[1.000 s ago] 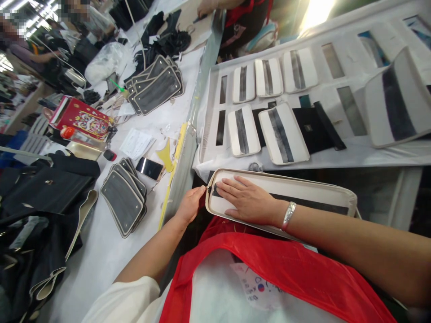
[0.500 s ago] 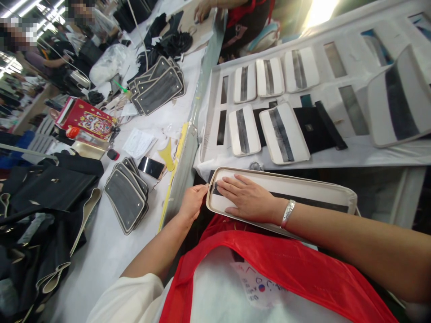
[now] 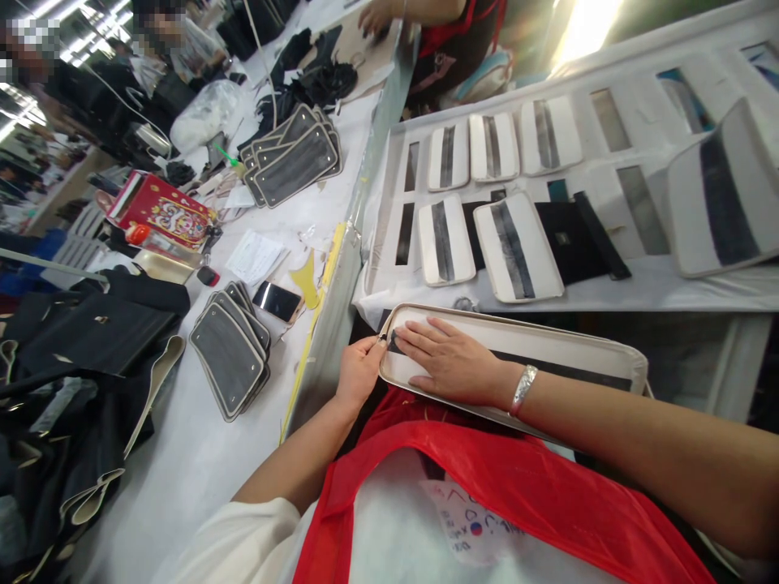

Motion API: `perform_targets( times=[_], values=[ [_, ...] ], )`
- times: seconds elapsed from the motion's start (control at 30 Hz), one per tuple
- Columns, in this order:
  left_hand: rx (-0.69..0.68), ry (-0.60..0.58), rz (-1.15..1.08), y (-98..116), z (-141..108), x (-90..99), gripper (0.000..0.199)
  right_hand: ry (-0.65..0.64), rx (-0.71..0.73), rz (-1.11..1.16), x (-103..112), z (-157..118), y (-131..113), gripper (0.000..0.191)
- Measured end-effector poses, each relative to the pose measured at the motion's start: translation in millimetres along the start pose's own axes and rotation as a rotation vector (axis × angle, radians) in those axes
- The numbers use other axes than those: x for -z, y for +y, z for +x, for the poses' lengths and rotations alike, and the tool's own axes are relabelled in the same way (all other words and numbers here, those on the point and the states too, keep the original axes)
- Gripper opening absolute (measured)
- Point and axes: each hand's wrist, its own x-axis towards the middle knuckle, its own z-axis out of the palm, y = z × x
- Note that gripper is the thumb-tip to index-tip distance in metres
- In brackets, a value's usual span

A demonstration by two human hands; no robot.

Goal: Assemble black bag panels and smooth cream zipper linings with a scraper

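We find the long cream panel [image 3: 548,345] held on the near side, just in front of the person's body. Its long axis runs left to right, dipping slightly toward the right, and a black band [image 3: 565,358] follows that axis. Its narrow left end points toward the left hand [image 3: 360,373], and a dark tab [image 3: 390,341] sits at that end. The left hand is the nearer to the tab and touches the panel's end, its fingers drawn into a tight pinch that seems to have hold of the tab, though the fingertips hide the detail. The right hand [image 3: 451,361] lies open on the panel near the same end, all 5 fingers spread and pressed flat, grasping nothing. A silver bangle [image 3: 524,389] circles its wrist. Just near of the panel runs a red strap [image 3: 487,462]. Left of the hands, a stack of dark-faced panels [image 3: 228,357] and a phone [image 3: 277,302] lie on the white table [image 3: 182,487]. Far right, another cream panel [image 3: 517,247] lies on a white board [image 3: 669,285].
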Motion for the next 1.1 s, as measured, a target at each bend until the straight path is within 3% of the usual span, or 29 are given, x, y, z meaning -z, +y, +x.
perform_targets(
  times=[0.3, 0.83, 1.1],
  values=[
    [0.036, -0.002, -0.102, -2.3, 3.9, -1.8, 0.03, -0.042, 0.008, -0.005, 4.6, 1.2, 0.7, 0.06],
    [-0.007, -0.06, -0.011, -3.7, -3.0, 6.5, 0.033, -0.044, -0.004, 0.001, 2.2, -1.8, -1.8, 0.061],
    [-0.023, -0.069, 0.116, 6.3, -2.1, 9.5, 0.031, -0.048, -0.007, 0.014, 3.4, -1.2, -1.5, 0.06]
  ],
)
